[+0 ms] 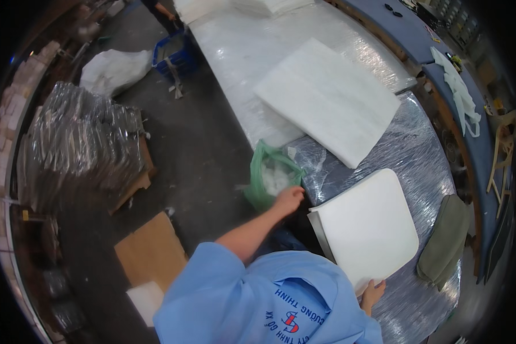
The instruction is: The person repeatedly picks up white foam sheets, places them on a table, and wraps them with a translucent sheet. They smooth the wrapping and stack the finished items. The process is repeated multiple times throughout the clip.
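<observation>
White, round-cornered, smooth-faced panel (372, 223): likely light, firm; best held by opposite edges. Right hand (373, 295) grips six-o'clock edge; left hand (289, 199), nine-o'clock, curled, can't tell if holding.

left hand (289, 199), fingers curled, just beside an open green bag (258, 186) of white fluffy material (276, 179); contact unclear. right hand (372, 294) touches near edge of a white, round-cornered pad (375, 223) on film-wrapped surface (436, 157). beyond pad: thick white sheet (332, 97). right of pad: grey-green piece (444, 241), rounded outline.

Dark floor (209, 155) borders a shiny plastic-covered table (232, 71), with a blue-topped bench (404, 31) beyond.
</observation>
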Tool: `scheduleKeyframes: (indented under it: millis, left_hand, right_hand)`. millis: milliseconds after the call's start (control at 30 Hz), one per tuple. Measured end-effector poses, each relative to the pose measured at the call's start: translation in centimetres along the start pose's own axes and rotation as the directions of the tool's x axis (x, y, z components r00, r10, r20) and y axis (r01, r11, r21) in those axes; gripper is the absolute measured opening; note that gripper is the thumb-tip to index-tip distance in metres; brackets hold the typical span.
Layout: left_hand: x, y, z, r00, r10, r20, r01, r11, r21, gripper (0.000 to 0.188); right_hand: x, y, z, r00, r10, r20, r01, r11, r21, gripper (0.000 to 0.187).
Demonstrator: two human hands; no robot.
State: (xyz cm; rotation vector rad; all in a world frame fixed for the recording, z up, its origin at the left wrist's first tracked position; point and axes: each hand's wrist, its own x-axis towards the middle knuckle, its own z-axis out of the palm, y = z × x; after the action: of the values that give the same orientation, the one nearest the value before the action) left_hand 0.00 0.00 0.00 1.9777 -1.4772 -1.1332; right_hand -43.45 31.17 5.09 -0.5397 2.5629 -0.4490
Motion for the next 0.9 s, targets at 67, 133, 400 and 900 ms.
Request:
scheduleKeyframes:
  millis: [67, 133, 400, 900]
  left_hand:
    - [-1.2, -0.2, 2.2, 0.986, -0.156, 0.056, 0.158, 0.987, -0.038, 0.029]
    - [7.2, -0.1, -9.8, 0.986, -0.125, -0.112, 0.137, 0.984, 0.11, 0.03]
    - [12.0, -1.0, -6.6, 0.941, -0.331, 0.063, 0.249, 0.808, 0.535, 0.037]
    - [8.3, -1.5, -17.5, 0.913, -0.284, 0.295, 0.362, 0.894, -0.262, 0.026]
  right_hand:
    - [-3.6, -1.1, -4.1, 0.971, -0.178, -0.157, 0.152, 0.974, -0.166, 0.064]
    - [-2.9, -9.9, 6.2, 0.917, -0.399, 0.02, 0.399, 0.917, 0.028, 0.064]
    - [-3.7, -17.0, 9.4, 0.903, -0.308, 0.299, 0.371, 0.91, -0.183, 0.074]
    - [-2.0, -17.9, 8.8, 0.907, -0.265, 0.328, 0.346, 0.912, -0.22, 0.061]
